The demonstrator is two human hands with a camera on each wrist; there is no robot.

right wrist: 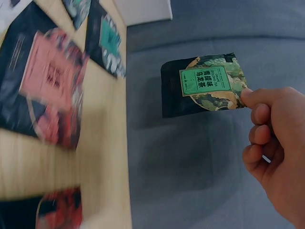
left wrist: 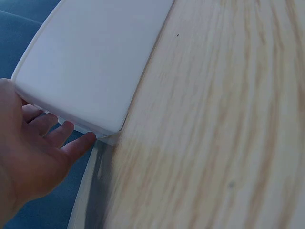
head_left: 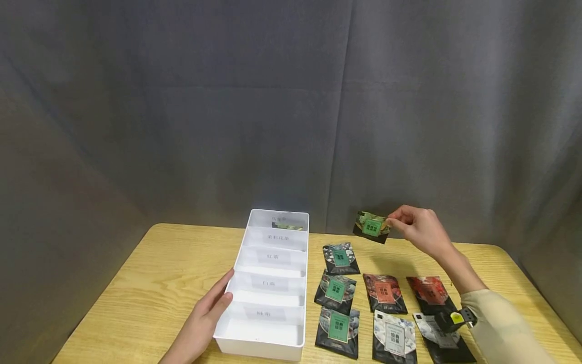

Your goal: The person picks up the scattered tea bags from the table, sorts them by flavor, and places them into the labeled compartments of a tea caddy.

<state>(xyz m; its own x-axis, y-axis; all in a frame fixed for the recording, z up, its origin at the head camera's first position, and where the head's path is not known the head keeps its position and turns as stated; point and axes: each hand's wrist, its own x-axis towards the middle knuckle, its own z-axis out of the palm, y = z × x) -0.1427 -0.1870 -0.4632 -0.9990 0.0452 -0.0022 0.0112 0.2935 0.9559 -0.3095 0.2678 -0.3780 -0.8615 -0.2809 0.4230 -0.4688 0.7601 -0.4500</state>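
Note:
A tea packet (head_left: 372,227) with a green label and leafy print hangs over the table's back edge, pinched at one corner by my right hand (head_left: 420,230). In the right wrist view the same tea packet (right wrist: 204,85) faces the camera, its corner between thumb and fingers of the right hand (right wrist: 274,138). A long white box (head_left: 258,350) with labelled compartments stands on the table. Alongside its left wall lies my left hand (head_left: 204,313), fingers extended and thumb near the rim. The left wrist view shows the fingertips of the left hand (left wrist: 43,148) against the box's side (left wrist: 95,62).
Right of the box lie several black tea packets: green-labelled ones (head_left: 338,326) in a column, red-labelled ones (head_left: 384,293), and white-labelled ones (head_left: 394,339). A leafy-print packet (head_left: 288,226) sits in the farthest compartment. A grey curtain (head_left: 273,126) hangs behind the wooden table (head_left: 159,273).

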